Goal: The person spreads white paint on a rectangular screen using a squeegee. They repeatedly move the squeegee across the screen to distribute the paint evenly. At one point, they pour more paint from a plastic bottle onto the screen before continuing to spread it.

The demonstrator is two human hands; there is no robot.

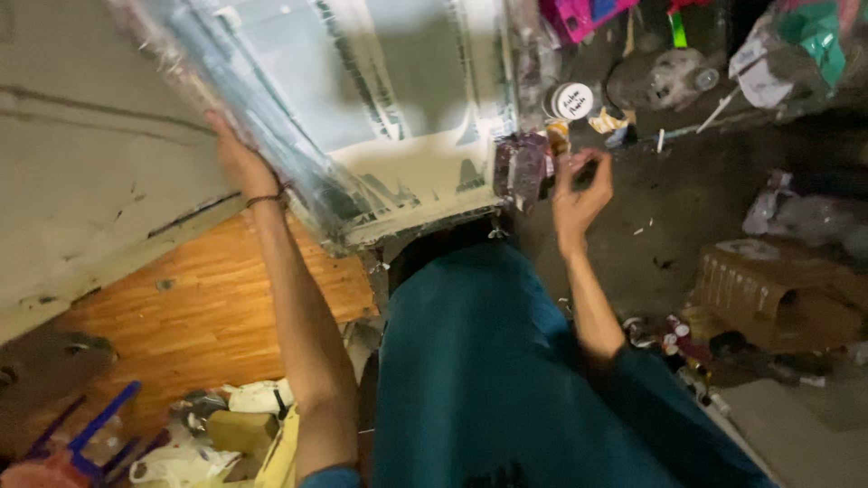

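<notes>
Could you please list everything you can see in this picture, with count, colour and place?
plastic-wrapped panel: one, pale with clear shiny wrap, upper middle, tilted
wooden board: one, orange-brown, lower left
blue frame: one, blue, bottom left corner
cardboard box: one, brown, right
round lid: one, white with dark rim, top centre
pink item: one, pink, top edge
bags and scraps: several, mixed colours, top right on the dark floor
teal garment: one, teal, bottom centre, on the person
wristband: one, dark, on the left wrist
left hand: one, pressed on the panel's left edge
right hand: one, at the panel's lower right corner, fingers around a small dark thing
</notes>
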